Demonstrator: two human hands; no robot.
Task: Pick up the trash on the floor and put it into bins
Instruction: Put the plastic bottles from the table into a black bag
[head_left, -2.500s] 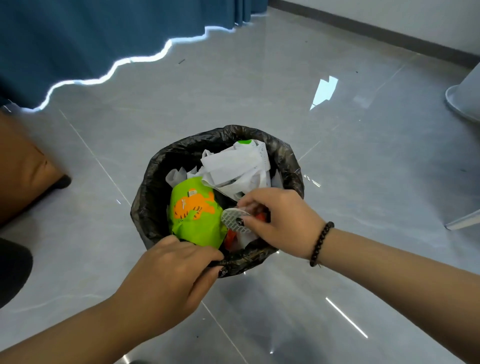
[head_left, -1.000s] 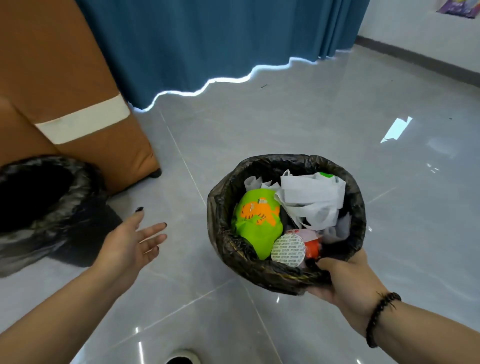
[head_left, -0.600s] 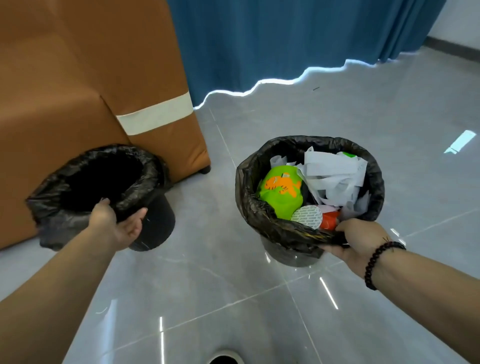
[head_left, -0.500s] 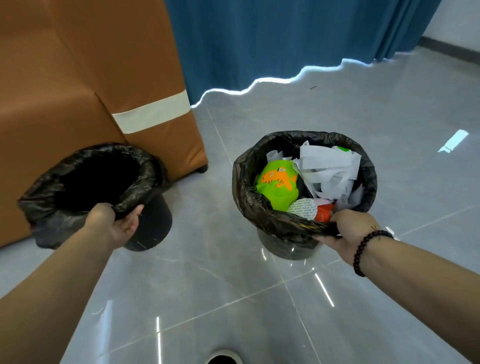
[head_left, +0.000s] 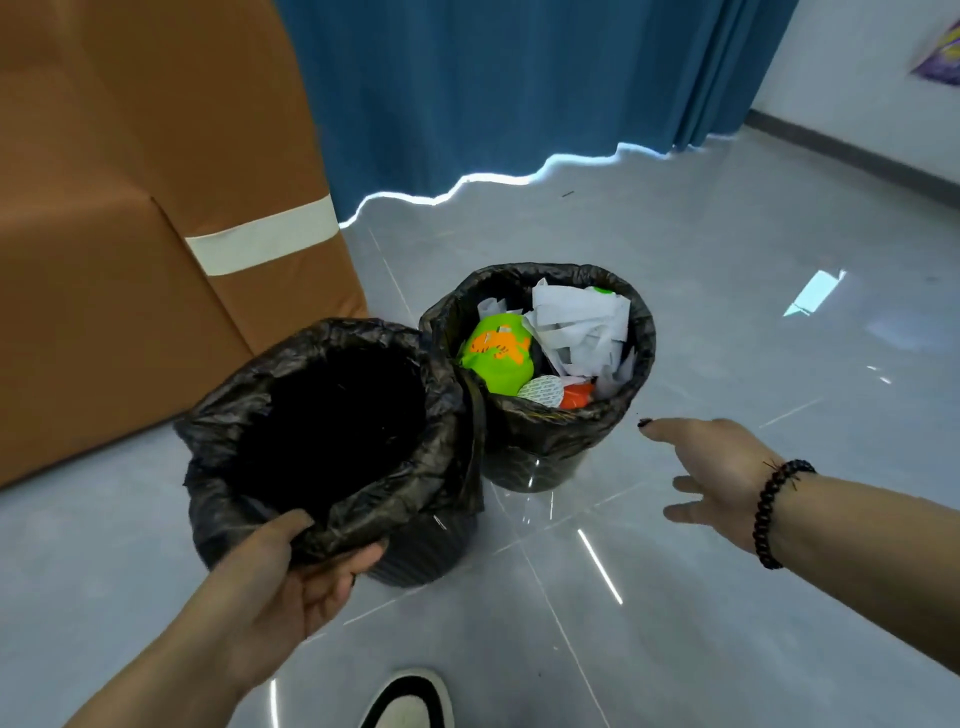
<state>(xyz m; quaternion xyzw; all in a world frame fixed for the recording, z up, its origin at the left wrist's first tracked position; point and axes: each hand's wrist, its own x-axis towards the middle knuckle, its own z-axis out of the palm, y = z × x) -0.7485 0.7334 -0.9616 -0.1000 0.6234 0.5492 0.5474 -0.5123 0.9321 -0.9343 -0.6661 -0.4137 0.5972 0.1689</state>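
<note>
Two bins lined with black bags stand side by side on the grey floor. The nearer left bin (head_left: 249, 410) looks dark and empty inside. My left hand (head_left: 291, 571) grips its near rim, thumb inside and fingers outside. The right bin (head_left: 550, 431) holds a green and orange wrapper (head_left: 496, 353), crumpled white paper (head_left: 582, 327), a round foil lid (head_left: 540, 391) and something orange-red (head_left: 576, 396). My right hand (head_left: 717, 467) hovers just right of that bin with fingers spread, touching nothing.
A brown sofa (head_left: 130, 234) with a cream stripe fills the left. Blue curtains (head_left: 519, 88) hang behind the bins. The toe of a black and white shoe (head_left: 410, 701) shows at the bottom edge. Glossy floor tiles (head_left: 753, 312) stretch to the right.
My left hand has drawn the empty bin rightward until it stands against the full one. My right hand has let go of the full bin's rim and opened beside it.
</note>
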